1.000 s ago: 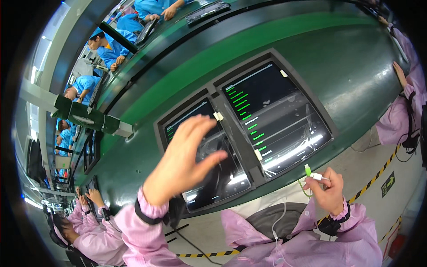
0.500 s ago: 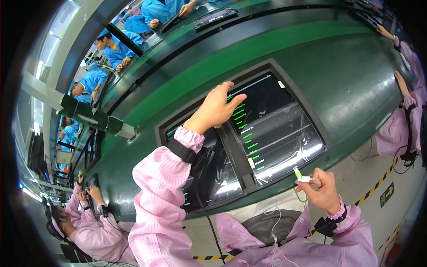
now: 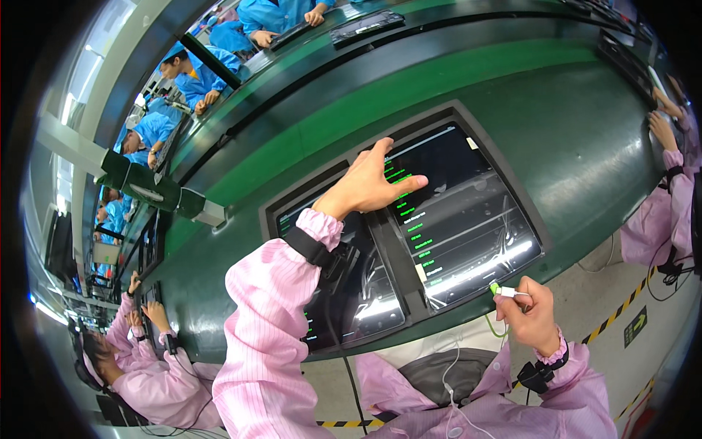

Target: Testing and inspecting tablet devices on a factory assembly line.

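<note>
A black tray (image 3: 401,265) with two compartments holds two tablets side by side. The right tablet (image 3: 457,219) shows a list of green and white lines on a dark screen; the left tablet (image 3: 365,293) shows a similar dark screen, partly hidden by my arm. Over the upper left part of the right tablet lies my left hand (image 3: 369,179), open, thumb and fingers apart; whether it touches the glass I cannot tell. My right hand (image 3: 536,314) pinches a white and green cable plug (image 3: 506,292) at that tablet's near edge. Whether the plug is inserted is unclear.
The tray rests on a green workbench (image 3: 585,139). A dark green post (image 3: 153,192) with a pale arm stands at the left. Co-workers in pink (image 3: 157,380) sit on both sides, others in blue (image 3: 194,77) across a conveyor. A thin green cable (image 3: 496,329) hangs below the plug.
The plug in my right hand has come closer to the right tablet's near edge. My left hand has shifted slightly right over the screen. The whole view has moved a little.
</note>
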A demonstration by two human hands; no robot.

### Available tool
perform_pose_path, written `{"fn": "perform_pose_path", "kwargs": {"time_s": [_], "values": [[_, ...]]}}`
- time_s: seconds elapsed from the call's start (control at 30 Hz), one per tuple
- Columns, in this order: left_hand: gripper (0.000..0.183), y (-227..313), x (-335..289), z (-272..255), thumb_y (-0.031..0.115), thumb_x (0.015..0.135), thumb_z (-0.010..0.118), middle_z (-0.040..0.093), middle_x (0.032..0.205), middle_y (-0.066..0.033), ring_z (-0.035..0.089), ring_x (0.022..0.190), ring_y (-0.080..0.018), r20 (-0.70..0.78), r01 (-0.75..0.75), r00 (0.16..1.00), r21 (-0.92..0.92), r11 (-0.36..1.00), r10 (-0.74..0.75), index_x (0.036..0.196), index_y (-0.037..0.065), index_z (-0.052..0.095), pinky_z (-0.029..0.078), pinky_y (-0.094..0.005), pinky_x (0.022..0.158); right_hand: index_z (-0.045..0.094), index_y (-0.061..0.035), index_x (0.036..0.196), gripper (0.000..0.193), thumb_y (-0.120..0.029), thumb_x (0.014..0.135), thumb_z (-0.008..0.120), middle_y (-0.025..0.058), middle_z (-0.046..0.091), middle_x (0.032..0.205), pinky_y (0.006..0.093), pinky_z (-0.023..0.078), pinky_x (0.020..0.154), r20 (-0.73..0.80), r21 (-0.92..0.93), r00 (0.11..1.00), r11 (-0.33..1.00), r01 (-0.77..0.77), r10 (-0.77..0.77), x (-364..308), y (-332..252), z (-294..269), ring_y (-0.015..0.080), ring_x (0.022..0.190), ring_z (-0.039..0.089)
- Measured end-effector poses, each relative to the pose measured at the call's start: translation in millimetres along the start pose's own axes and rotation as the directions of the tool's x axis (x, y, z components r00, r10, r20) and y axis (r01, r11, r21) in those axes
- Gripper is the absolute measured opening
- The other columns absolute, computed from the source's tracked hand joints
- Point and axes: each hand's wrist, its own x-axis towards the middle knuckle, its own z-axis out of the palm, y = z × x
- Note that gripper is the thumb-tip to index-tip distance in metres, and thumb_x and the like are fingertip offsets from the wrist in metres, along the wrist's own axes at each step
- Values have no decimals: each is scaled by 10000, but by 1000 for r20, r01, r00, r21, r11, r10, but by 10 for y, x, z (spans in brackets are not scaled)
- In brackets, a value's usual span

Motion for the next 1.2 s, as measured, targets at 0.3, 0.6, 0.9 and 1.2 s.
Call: {"fn": "perform_pose_path", "kwargs": {"time_s": [0.3,0.6,0.9,1.2], "values": [[1167,-4,-30,15,636,663,753,292,1431,-345,270,1368,-435,82,7,997,-7,1000,-6,1420,-95,248,268,-477,1120,396,-31,674,293,21,848,627,83,599,575,242,435,487,-43,47,996,996,-75,77,-36,39,55,93,557,603],[1263,-5,-37,-5,678,634,750,263,1442,-355,256,1374,-437,135,-48,990,60,997,40,1437,-103,167,238,-468,1134,646,-11,729,113,-11,842,641,107,610,714,257,390,528,-81,-378,921,867,325,-381,-159,-336,-47,154,562,527],[843,-467,-854,-463,490,848,667,468,1334,-301,445,1289,-366,-143,7,990,8,1000,-5,1383,-72,337,378,-400,1044,681,25,820,123,-95,846,684,80,616,633,277,427,487,472,-22,878,997,-76,78,-335,-381,905,145,519,577],[715,-1113,-1399,-470,454,897,615,523,1293,-277,510,1219,-383,-253,242,938,-7,970,-236,1369,-30,381,415,-405,997,678,51,827,171,-94,902,628,92,670,691,225,507,497,502,-28,863,998,-48,55,-318,-177,1499,119,606,678]]}}
